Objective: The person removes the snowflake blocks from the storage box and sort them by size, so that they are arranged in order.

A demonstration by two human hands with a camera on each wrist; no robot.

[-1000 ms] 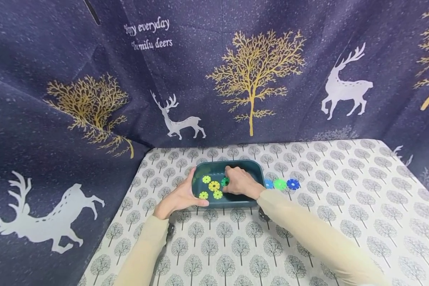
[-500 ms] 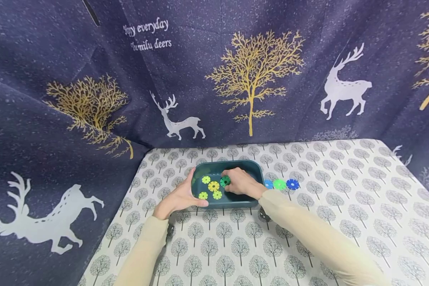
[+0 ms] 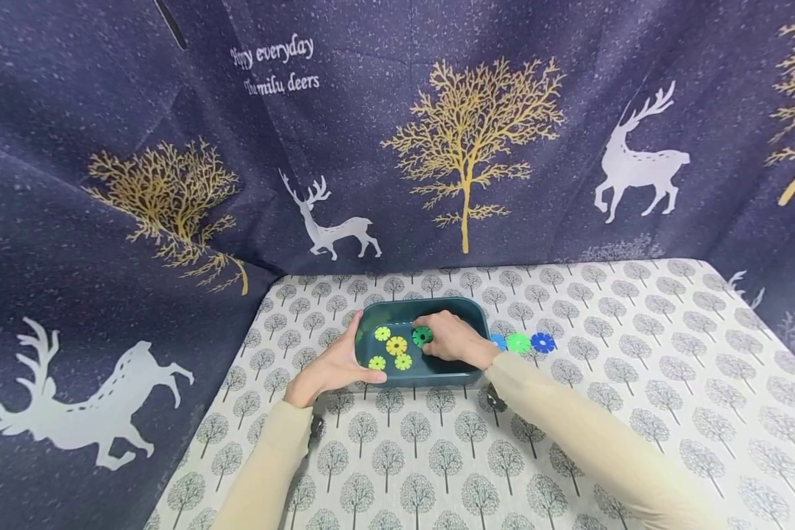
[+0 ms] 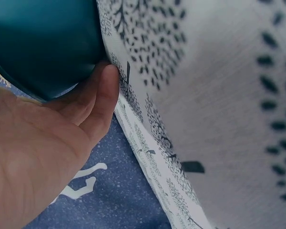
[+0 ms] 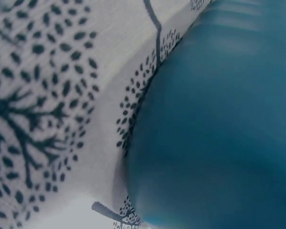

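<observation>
My left hand (image 3: 334,366) holds the left end of a dark teal plastic bin (image 3: 411,380), thumb along the front wall and fingers along the outer end. In the left wrist view those fingers (image 4: 102,102) rest against the outside of the bin wall. Inside the bin, my right hand (image 3: 453,338) pinches a green toothed plastic disc (image 3: 417,338) between thumb and forefinger. Left of it lie a yellow-orange disc (image 3: 397,345) and several smaller yellow-green discs (image 3: 377,363). The right wrist view shows only the bin's outer wall (image 5: 219,124) and the tablecloth; the right hand is out of sight there.
To the bin's right, on the tree-print tablecloth (image 3: 603,449), a light blue disc (image 3: 499,341), a bright green disc (image 3: 519,342) and a dark blue disc (image 3: 543,342) lie in a row. A dark curtain (image 3: 344,147) with deer and trees hangs behind the table.
My right hand, over the green disc at first, has shifted slightly; more of the disc shows now and it sits a little further right. The left hand and bin stay put.
</observation>
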